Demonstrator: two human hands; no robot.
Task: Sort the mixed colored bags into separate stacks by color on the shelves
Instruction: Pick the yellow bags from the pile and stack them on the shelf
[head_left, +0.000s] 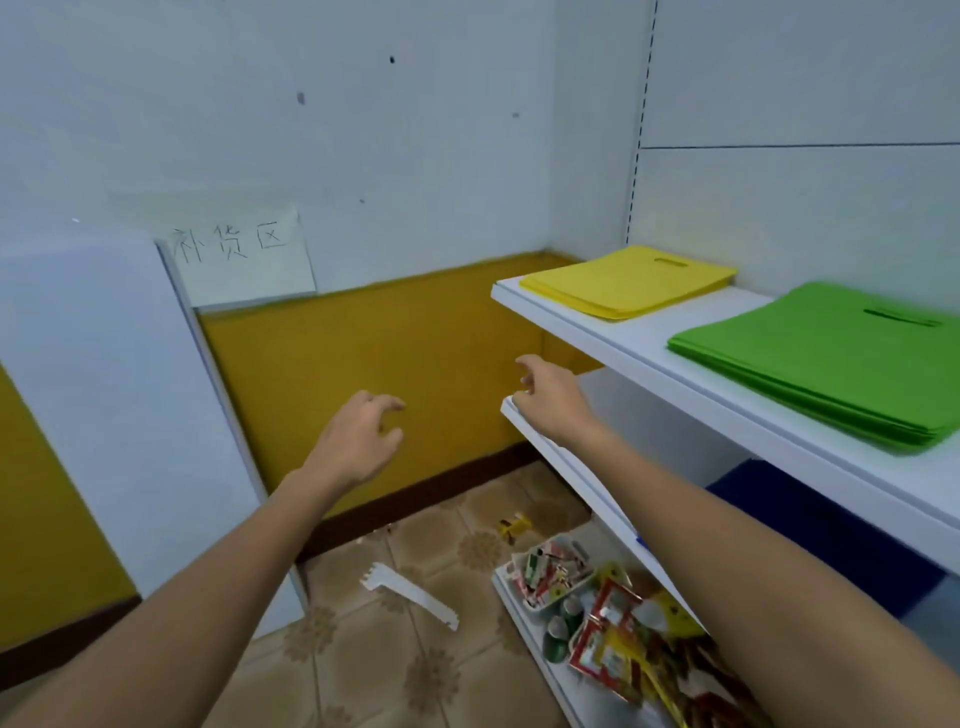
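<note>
A stack of yellow bags (628, 280) lies flat at the far left end of the upper white shelf (613, 332). A thicker stack of green bags (831, 358) lies to its right on the same shelf. Dark blue bags (810, 519) show on the shelf below, partly hidden by my right arm. My left hand (358, 436) hovers in the air in front of the yellow wall, fingers curled apart, holding nothing. My right hand (545, 395) reaches toward the left corner of the middle shelf (524, 421), fingers spread, empty.
Snack packets (608, 618) and a small basket (550, 571) crowd the bottom shelf. A white metal bracket (410, 592) and a small yellow item (514, 525) lie on the tiled floor. A white board (104, 395) leans at the left, with a paper sign (244, 260) on the wall.
</note>
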